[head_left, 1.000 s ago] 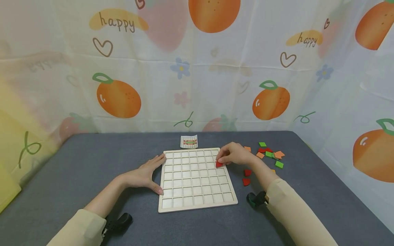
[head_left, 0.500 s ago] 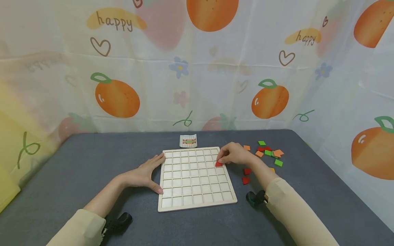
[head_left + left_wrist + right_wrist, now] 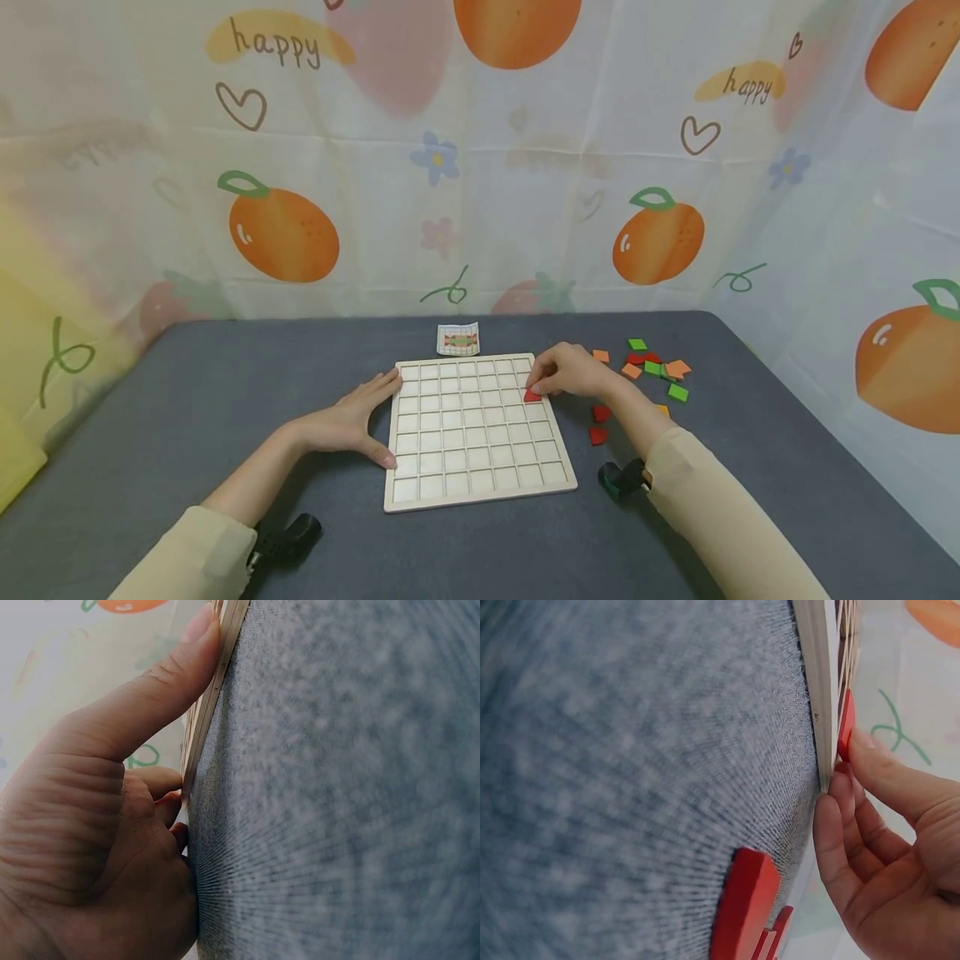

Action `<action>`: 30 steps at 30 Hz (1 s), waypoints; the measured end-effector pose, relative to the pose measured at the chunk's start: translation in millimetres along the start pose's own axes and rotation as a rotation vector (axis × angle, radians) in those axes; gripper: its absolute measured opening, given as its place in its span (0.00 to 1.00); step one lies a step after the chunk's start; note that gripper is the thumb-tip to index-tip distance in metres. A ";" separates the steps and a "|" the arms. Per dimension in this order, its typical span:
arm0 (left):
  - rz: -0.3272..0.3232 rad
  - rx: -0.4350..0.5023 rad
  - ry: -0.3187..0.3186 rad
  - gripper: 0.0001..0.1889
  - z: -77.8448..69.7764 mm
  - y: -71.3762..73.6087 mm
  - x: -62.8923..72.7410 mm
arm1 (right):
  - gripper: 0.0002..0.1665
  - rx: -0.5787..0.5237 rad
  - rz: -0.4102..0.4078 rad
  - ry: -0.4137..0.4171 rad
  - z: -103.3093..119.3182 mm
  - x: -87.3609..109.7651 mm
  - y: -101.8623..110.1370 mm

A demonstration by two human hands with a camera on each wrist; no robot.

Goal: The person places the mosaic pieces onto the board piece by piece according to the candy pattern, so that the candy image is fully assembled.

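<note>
A pale wooden grid board [image 3: 480, 497] lies on the table in the head view. Along its left edge rests my left hand [image 3: 337, 427], thumb and fingers spread apart, with the thumb on the near part of the rim and the fingertips farther up. My right hand [image 3: 573, 372] is at the board's right side and pinches a red tile [image 3: 532, 397] over a cell of the rightmost column. From the right wrist camera, this red tile [image 3: 846, 726] shows under the thumb, close to the board's raised edge [image 3: 819, 682], where other fingertips touch.
Two red tiles [image 3: 597, 436] lie right of the board, near the right forearm. Farther back is a scatter of green, red and orange tiles [image 3: 653, 368]. A small pattern card [image 3: 458, 340] lies behind the board. A printed curtain [image 3: 375, 208] hangs beyond the table.
The head view has tilted down slightly, so everything sits a little higher or lower in frame. The red tile, both hands and the board keep nearly the same places.
</note>
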State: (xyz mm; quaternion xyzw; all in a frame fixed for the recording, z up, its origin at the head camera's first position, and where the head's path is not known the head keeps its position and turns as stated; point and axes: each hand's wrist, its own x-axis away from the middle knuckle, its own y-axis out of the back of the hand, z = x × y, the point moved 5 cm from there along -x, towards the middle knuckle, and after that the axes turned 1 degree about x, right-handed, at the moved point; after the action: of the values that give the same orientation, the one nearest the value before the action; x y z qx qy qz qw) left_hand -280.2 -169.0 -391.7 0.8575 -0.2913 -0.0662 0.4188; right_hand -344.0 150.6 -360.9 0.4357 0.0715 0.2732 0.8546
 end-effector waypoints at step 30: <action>0.005 0.008 0.005 0.67 0.3 -0.5 -0.8 | 0.19 -0.055 -0.129 -0.049 -25.1 20.0 41.8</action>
State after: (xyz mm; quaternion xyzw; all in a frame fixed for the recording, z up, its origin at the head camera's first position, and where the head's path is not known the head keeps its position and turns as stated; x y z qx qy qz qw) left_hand -280.8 -168.6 -392.4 0.8586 -0.2926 -0.0620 0.4163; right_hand -353.2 198.6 -341.2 0.4130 0.0709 0.2089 0.8836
